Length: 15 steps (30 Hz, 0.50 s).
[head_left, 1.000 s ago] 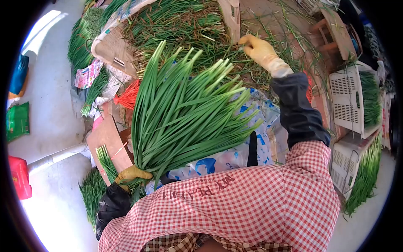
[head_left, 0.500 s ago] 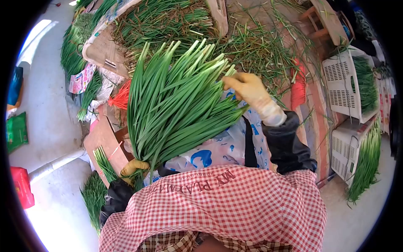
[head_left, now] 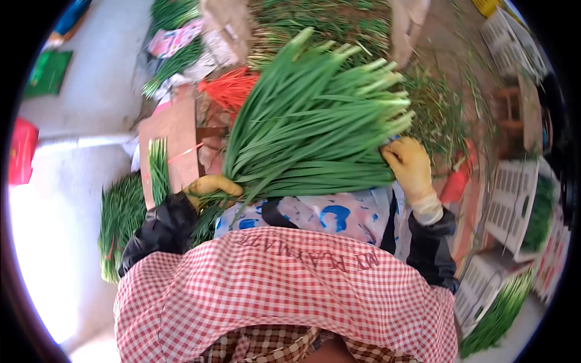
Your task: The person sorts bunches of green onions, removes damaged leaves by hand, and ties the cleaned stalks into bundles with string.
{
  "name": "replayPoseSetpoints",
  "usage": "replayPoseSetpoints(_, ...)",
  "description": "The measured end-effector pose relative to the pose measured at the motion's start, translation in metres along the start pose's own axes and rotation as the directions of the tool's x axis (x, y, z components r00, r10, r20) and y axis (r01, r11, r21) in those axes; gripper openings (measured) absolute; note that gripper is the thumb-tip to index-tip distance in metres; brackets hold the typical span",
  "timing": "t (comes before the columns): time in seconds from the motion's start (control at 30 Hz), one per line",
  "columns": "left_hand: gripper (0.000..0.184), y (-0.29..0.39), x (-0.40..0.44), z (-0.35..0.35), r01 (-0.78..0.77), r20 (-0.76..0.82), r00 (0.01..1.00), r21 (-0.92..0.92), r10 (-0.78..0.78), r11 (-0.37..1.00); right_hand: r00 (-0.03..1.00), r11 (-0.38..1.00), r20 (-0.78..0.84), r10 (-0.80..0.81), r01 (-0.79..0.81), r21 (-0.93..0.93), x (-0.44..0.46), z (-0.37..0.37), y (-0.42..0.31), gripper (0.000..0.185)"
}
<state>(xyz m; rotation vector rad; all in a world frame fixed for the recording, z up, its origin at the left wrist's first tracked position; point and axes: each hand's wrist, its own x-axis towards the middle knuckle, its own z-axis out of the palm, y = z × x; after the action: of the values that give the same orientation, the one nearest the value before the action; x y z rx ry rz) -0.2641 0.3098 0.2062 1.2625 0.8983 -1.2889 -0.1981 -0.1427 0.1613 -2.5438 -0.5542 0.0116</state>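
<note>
A large loose bunch of garlic chives [head_left: 315, 127] lies across my lap, its pale cut ends fanned toward the upper right and its green leaf tips toward the left. My left hand [head_left: 213, 186], in a yellowish glove, is closed around the leaf tips at the lower left. At the right edge of the bunch, my right hand [head_left: 413, 166], gloved too, has its fingers curled in against the nearest stems; the exact grip is partly hidden. Under the bunch is a pale plastic cover with blue prints [head_left: 357, 212], above my red checked apron [head_left: 290, 272].
Left of my lap, a small tied bundle [head_left: 158, 169] rests on a brown board [head_left: 178, 130]. Beyond it are red ties [head_left: 233, 88]. A basket [head_left: 408, 27] of chives stands ahead, leaf scraps [head_left: 439, 109] on the floor. White crates [head_left: 511, 206] stand at right.
My view has shifted, so surroundings appear moved. My right hand has gone from the upper cut ends down to the bunch's near edge. The bunch lies flatter, with my left hand still at the tips.
</note>
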Motion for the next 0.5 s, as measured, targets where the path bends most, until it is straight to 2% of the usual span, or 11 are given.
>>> replayPoseSetpoints(0.03,0.034,-0.007,0.007,-0.004,-0.074,0.048,0.996,-0.019,0.075,0.997,0.999,0.999,0.009,-0.037,0.037,0.003,0.003,0.000,-0.006,0.013)
replayPoseSetpoints(0.07,0.037,-0.013,0.015,-0.009,-0.146,0.097,0.984,-0.045,0.150,0.988,0.993,0.949,-0.057,0.107,-0.085,0.303,0.007,-0.004,-0.010,0.015)
replayPoseSetpoints(0.1,0.040,0.005,-0.006,0.008,-0.080,0.087,0.993,0.009,0.079,0.997,0.961,0.794,-0.064,0.268,-0.183,0.580,0.012,-0.009,-0.013,0.018)
replayPoseSetpoints(0.17,0.038,0.000,0.000,0.009,-0.152,0.119,0.981,-0.017,0.153,0.988,0.926,0.580,-0.190,0.326,-0.037,0.813,0.030,-0.029,-0.004,0.024)
replayPoseSetpoints(0.2,0.036,0.000,-0.001,0.013,-0.220,0.157,0.963,-0.023,0.221,0.975,0.894,0.576,-0.267,0.360,0.012,0.817,0.040,-0.039,-0.006,0.025)
replayPoseSetpoints(0.23,0.035,0.004,-0.008,0.014,-0.191,0.171,0.967,-0.012,0.190,0.981,0.872,0.514,-0.278,0.403,0.036,0.857,0.050,-0.044,-0.007,0.023)
replayPoseSetpoints(0.3,0.034,0.005,-0.011,0.016,-0.188,0.122,0.975,0.021,0.184,0.982,0.948,0.710,-0.227,0.224,0.000,0.704,0.072,-0.054,-0.045,0.016)
replayPoseSetpoints(0.33,0.033,0.004,-0.010,0.015,-0.228,0.169,0.960,0.017,0.222,0.973,0.957,0.861,-0.287,0.032,0.120,0.495,0.084,-0.044,-0.067,0.014)
replayPoseSetpoints(0.37,0.033,0.004,-0.010,0.013,-0.237,0.177,0.957,0.021,0.229,0.971,0.939,0.940,-0.306,-0.160,0.239,0.245,0.097,-0.034,-0.089,0.013)
replayPoseSetpoints(0.43,0.032,0.009,-0.012,0.012,-0.156,0.149,0.979,0.089,0.142,0.984,0.891,0.879,-0.143,-0.431,0.450,0.157,0.113,0.003,-0.105,0.012)
replayPoseSetpoints(0.5,0.034,0.023,-0.038,0.018,-0.176,0.096,0.982,0.172,0.161,0.969,0.917,0.906,-0.169,-0.362,0.389,0.169,0.114,0.022,-0.098,0.011)
